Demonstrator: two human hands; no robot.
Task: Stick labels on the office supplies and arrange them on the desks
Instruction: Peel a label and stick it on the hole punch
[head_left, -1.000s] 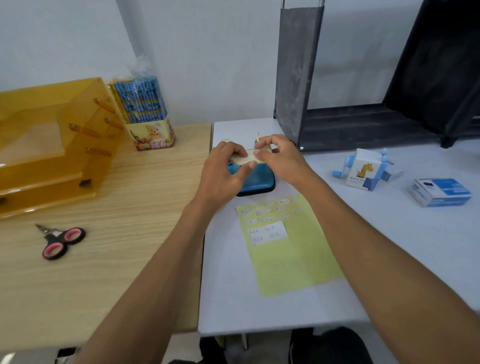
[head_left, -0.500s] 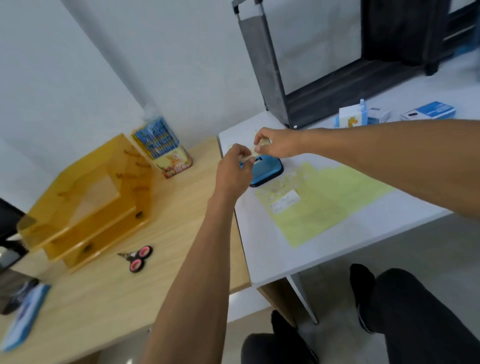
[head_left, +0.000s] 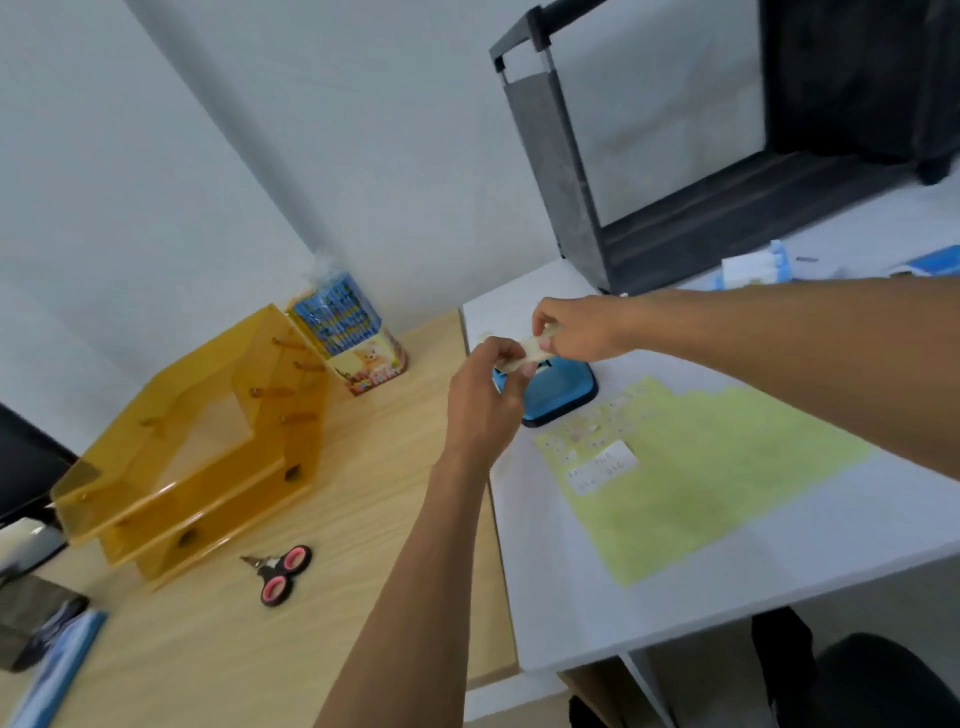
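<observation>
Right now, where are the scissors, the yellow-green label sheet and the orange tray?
scissors (head_left: 278, 571): head view, black part between the pink handles.
label sheet (head_left: 717, 488): head view, bare middle of the sheet.
orange tray (head_left: 275, 452): head view, its right side wall.

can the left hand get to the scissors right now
Probably, once freed. The scissors lie uncovered on the wooden desk, on that arm's side. But the left hand and right hand both pinch a small pale piece, so it must let go first.
</observation>
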